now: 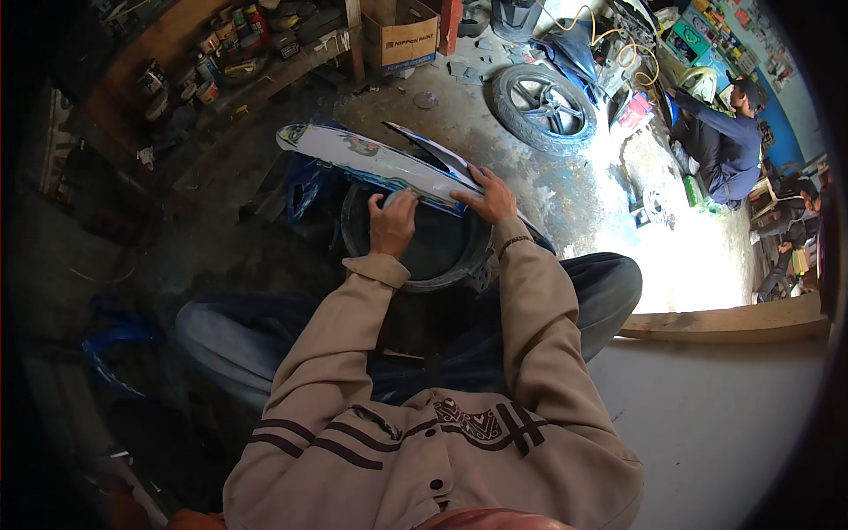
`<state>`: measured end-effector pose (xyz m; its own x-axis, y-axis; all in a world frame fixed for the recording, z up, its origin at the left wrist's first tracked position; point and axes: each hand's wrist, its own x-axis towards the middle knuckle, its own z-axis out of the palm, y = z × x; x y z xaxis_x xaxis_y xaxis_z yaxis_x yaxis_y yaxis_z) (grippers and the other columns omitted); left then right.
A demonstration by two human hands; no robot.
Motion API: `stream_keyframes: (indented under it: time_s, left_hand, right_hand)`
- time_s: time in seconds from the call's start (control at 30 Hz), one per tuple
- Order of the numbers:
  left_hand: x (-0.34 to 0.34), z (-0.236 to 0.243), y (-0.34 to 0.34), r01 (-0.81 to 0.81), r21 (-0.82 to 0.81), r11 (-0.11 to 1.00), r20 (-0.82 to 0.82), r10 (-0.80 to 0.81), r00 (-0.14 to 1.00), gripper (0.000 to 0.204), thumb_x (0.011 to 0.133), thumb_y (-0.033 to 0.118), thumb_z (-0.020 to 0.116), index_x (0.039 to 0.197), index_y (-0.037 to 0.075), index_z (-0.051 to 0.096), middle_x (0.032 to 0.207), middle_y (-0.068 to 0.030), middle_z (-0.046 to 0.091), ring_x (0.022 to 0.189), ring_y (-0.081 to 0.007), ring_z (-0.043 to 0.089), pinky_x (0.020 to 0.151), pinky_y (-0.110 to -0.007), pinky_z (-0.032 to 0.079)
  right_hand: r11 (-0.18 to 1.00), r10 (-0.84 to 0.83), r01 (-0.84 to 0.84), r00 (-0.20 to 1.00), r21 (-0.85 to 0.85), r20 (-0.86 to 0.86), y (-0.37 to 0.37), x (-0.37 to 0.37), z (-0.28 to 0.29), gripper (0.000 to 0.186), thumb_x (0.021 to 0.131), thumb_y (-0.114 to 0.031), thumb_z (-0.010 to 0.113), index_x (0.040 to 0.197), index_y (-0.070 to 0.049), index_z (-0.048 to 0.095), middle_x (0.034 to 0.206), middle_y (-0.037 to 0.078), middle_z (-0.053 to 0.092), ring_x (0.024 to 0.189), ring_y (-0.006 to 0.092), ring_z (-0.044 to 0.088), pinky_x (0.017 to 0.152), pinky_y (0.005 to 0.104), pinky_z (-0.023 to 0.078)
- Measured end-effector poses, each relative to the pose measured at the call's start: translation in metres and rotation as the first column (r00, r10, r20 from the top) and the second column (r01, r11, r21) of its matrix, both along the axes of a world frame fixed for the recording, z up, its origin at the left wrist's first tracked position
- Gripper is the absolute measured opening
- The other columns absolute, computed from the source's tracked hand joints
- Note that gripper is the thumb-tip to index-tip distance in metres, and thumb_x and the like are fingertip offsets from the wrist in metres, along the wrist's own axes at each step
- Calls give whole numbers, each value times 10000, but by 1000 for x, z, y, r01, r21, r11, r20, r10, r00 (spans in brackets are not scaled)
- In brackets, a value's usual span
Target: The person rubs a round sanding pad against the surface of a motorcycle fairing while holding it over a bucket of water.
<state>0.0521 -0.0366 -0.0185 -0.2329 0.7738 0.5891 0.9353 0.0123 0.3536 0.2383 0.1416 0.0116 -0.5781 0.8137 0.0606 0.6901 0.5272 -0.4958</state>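
Observation:
A long white motorcycle body panel (362,157) with blue edges and a forked right end lies tilted across a round dark basin (353,225) in front of my lap. My right hand (491,196) grips the panel near its right end, fingers spread over the top face and the fork. With fingers curled together, my left hand (394,223) presses at the panel's near blue edge, above the basin. Whatever lies between its fingertips is too small to make out. Behind the basin's left side rests a dark blue body part (309,190).
A spoked motorcycle wheel (543,109) lies on the floor ahead to the right. At the far left, a workbench (300,71) bears several cans. A cardboard box (399,37) stands beside it. Another person (729,141) sits far right. A blue part (119,340) lies left of my knee.

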Motion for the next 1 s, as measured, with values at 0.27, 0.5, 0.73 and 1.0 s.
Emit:
stream_keyframes:
  time_s: [0.27, 0.5, 0.73, 1.0]
  left_hand:
    - [42, -5, 8, -24, 14, 1000, 54, 23, 998, 191, 1048, 189, 658, 1189, 81, 727, 1242, -118, 777, 1212, -276, 706, 1035, -522, 376]
    - [32, -1, 1, 125, 18, 992, 50, -126, 991, 186, 1065, 168, 628, 1198, 86, 727, 1273, -95, 768, 1229, -261, 696, 1065, -503, 378]
    - [-16, 3, -6, -157, 4, 988, 150, 155, 976, 176, 1067, 167, 615, 1170, 82, 728, 1259, -86, 769, 1226, -257, 694, 1047, -507, 387]
    - [57, -2, 9, 155, -43, 987, 39, -154, 987, 154, 1049, 166, 630, 1138, 88, 729, 1244, -85, 746, 1250, -232, 677, 1029, -509, 392]
  right_hand:
    - [1000, -15, 15, 1000, 24, -2, -4, -1, 8, 947, 816, -785, 745, 1592, -272, 563, 1609, 177, 542, 1469, 389, 523, 1196, 501, 438]
    - [1000, -24, 24, 1000, 13, 4, -5, 1, 6, 940, 818, -771, 756, 1598, -286, 556, 1622, 187, 528, 1495, 394, 496, 1208, 514, 427]
    - [999, -38, 38, 999, -1, 7, -3, 0, 1, 935, 819, -772, 758, 1594, -288, 562, 1636, 195, 508, 1513, 391, 474, 1218, 514, 415]
    - [1000, -8, 7, 1000, -13, -27, 0, -1, 0, 959, 796, -780, 773, 1588, -278, 572, 1615, 196, 534, 1492, 398, 501, 1209, 523, 421]
